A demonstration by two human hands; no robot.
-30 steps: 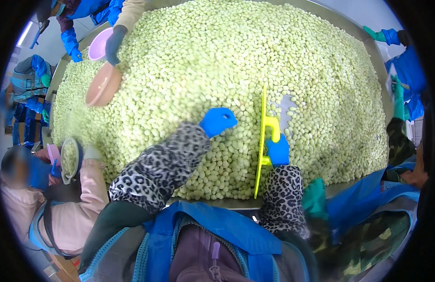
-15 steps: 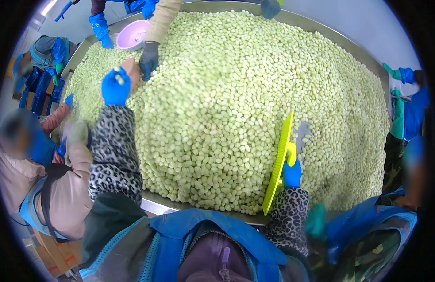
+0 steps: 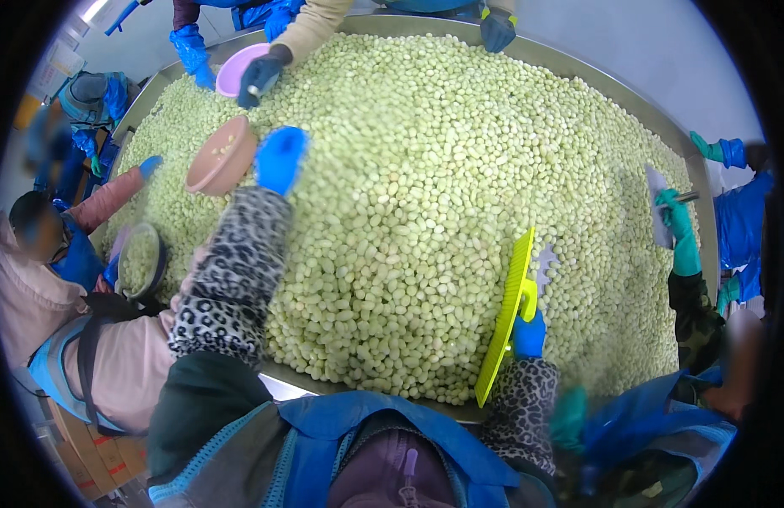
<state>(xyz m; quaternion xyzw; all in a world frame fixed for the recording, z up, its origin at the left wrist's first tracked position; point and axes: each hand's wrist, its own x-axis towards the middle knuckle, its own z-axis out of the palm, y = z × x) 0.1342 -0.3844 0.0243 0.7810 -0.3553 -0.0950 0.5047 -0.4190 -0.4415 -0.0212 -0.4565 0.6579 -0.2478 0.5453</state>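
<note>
My right hand (image 3: 530, 334), in a blue glove, is closed round the handle of a yellow-green plastic float (image 3: 503, 326). The float stands on edge at the near side of a heap of pale green, oval, bean-like pieces (image 3: 409, 220). Over the heap further left, my left hand (image 3: 282, 161) is blue-gloved and smeared by motion. Its fingers do not show clearly. Just left of it a peach-coloured bowl (image 3: 218, 161) sits tilted on the heap, with a few pale pieces inside.
A large metal tray (image 3: 637, 97) holds the heap. Across it, a co-worker's grey-gloved hand (image 3: 261, 76) is at a pink bowl (image 3: 235, 72). At left, a person has a filled dark-rimmed bowl (image 3: 142, 262). On the right, a green-gloved hand (image 3: 675, 216) holds a flat scraper (image 3: 657, 203).
My left hand has moved right, away from the bowl's near side. The co-worker's grey-gloved hand has gone from the peach bowl to the pink one. At right, a green-gloved hand has reached over the heap.
</note>
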